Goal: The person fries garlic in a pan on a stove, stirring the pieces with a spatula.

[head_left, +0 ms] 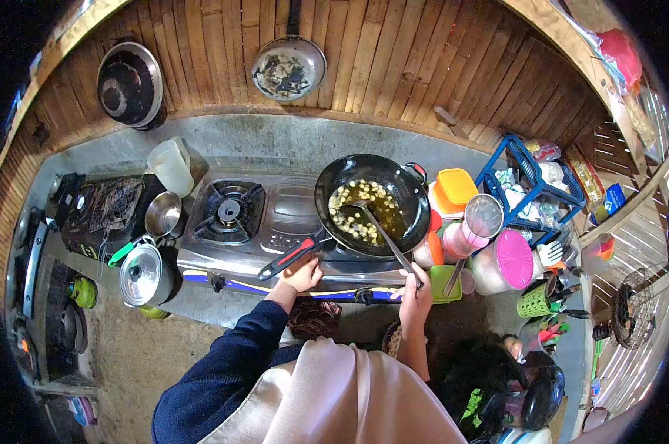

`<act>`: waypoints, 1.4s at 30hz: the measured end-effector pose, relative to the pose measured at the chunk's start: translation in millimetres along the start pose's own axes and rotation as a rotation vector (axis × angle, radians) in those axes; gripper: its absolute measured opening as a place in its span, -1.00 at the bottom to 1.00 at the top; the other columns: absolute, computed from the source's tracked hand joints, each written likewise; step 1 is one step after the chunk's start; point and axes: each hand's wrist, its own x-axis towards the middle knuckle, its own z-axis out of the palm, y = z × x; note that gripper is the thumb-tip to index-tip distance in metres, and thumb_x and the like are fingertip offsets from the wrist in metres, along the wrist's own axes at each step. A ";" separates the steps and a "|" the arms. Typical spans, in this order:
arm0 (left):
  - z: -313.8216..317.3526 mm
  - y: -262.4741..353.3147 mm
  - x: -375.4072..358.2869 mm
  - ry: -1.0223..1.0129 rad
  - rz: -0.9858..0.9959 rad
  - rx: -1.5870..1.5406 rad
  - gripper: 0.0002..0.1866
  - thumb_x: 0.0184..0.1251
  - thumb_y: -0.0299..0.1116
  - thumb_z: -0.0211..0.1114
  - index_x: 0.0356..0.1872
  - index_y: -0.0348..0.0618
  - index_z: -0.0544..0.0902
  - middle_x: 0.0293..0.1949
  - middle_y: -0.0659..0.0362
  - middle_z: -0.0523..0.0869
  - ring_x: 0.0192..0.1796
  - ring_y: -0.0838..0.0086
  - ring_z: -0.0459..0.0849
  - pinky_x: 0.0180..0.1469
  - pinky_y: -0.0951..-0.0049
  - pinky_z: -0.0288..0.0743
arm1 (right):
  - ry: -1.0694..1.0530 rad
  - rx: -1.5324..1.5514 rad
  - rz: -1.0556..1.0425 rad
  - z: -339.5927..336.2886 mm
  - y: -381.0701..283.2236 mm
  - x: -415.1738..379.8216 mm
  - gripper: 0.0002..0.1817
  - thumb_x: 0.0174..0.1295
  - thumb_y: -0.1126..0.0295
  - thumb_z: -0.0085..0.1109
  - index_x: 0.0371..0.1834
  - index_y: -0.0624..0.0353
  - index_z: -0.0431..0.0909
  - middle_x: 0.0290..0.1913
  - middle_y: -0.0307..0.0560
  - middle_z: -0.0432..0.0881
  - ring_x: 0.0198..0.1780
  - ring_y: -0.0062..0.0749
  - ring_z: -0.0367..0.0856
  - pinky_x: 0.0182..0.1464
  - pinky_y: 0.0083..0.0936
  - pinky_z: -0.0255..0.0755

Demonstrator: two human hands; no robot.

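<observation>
While the wok (pixel 373 203) sits on the right burner of the steel gas stove (pixel 275 222), my left hand (pixel 302 274) is closed around the end of its red-and-black handle (pixel 293 257), fingers wrapped fully with no gap showing. My right hand (pixel 416 292) is closed on the handle of a metal spatula (pixel 390 240), which slants up and left from my grip so that its blade end lies inside the wok. The wok holds pale, chopped pieces of food (pixel 356 211) in oil, gathered on the left and lower part of the pan; I cannot tell what the food is.

The left burner (pixel 229 211) stands bare. Left of the stove are a small steel pot (pixel 163 215) and a lidded steel pot (pixel 143 275), with a white jug (pixel 171 168) behind them against the wall. Just right of the wok stand an orange-lidded container (pixel 455 189), a clear-lidded jar (pixel 482 216) and a container with a pink lid (pixel 513 258). A blue rack (pixel 523 163) stands beyond these. Two pans (pixel 288 68) hang on the bamboo wall above. My left arm wears a dark blue sleeve (pixel 223 370).
</observation>
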 end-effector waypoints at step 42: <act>0.5 0.3 -0.5 0.043 0.018 -0.053 -0.74 0.03 -0.22 0.08 -0.45 -0.24 0.53 -0.33 -0.04 0.54 -0.23 0.08 0.52 -0.15 0.18 0.40 | 0.357 -0.019 -0.141 -57.8 -17.5 -14.8 -0.77 0.30 0.36 -0.07 -0.09 0.29 0.39 -0.40 -0.10 0.54 -0.64 -0.61 0.43 -0.60 -0.70 0.35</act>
